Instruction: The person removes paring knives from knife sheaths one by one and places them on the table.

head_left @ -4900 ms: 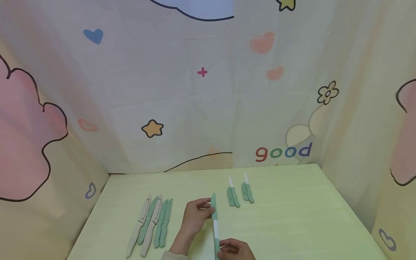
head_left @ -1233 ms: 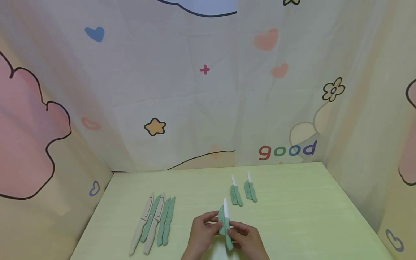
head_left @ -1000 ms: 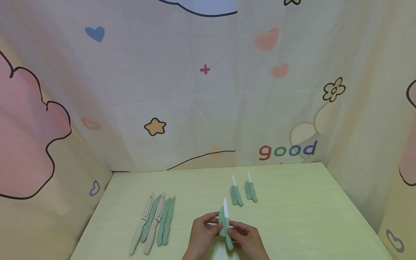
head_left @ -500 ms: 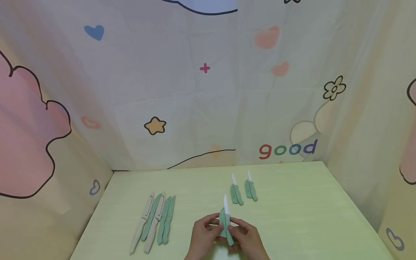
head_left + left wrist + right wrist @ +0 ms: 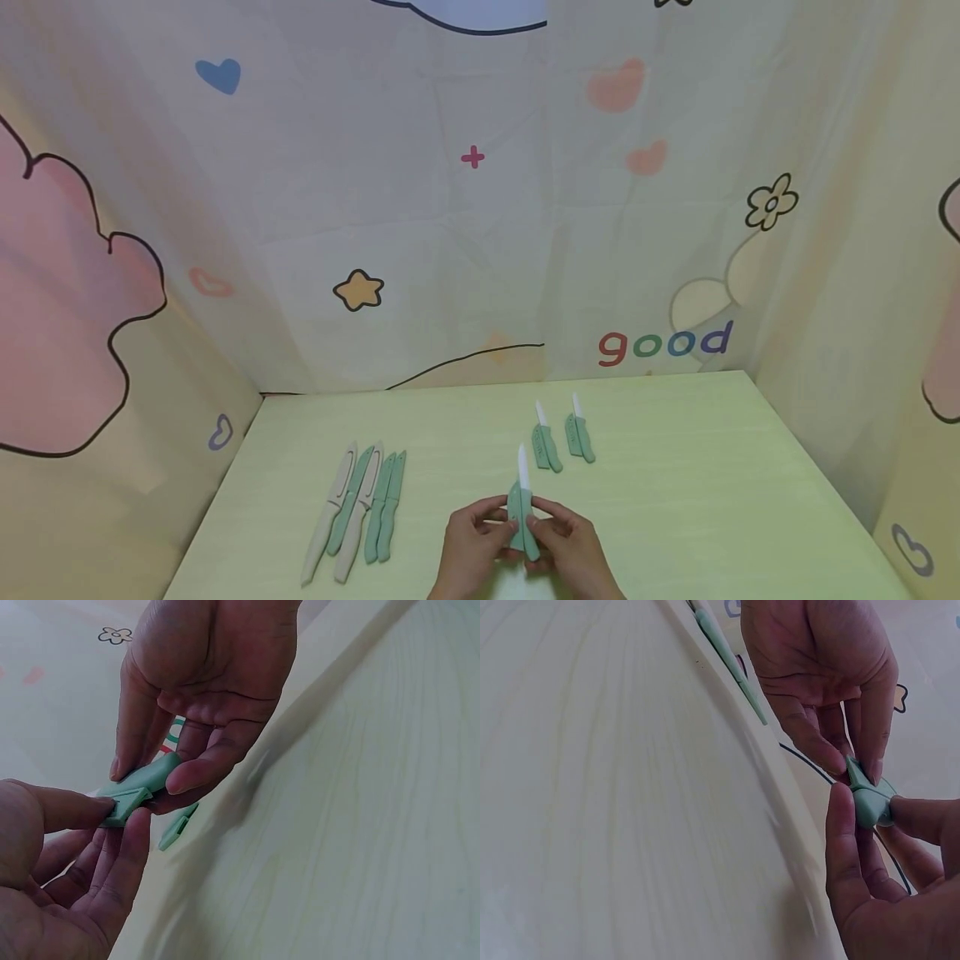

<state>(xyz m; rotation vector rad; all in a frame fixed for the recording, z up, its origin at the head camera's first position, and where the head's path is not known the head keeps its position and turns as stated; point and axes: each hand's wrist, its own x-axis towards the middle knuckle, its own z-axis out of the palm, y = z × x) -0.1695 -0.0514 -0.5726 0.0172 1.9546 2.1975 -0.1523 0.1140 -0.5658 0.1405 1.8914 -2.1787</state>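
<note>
A small paring knife with a green handle and a bare white blade points away from me near the table's front. My right hand pinches its handle between thumb and fingers. On the knife's left side, my left hand pinches the green blade sheath, which lies alongside the handle. In the left wrist view the sheath sits against the handle. The right wrist view shows the handle's rounded end between the fingertips; the blade is hidden there.
Two more paring knives, a left one and a right one, lie with sheaths beside them at the back. Several sheathed knives, green and beige, lie at the left of the pale table. A printed curtain surrounds it.
About five seconds ago the sheath was at the blade's tip end, in line with the knife. Now it lies beside the handle. In the last second, knife and sheath have shifted slightly away from me.
</note>
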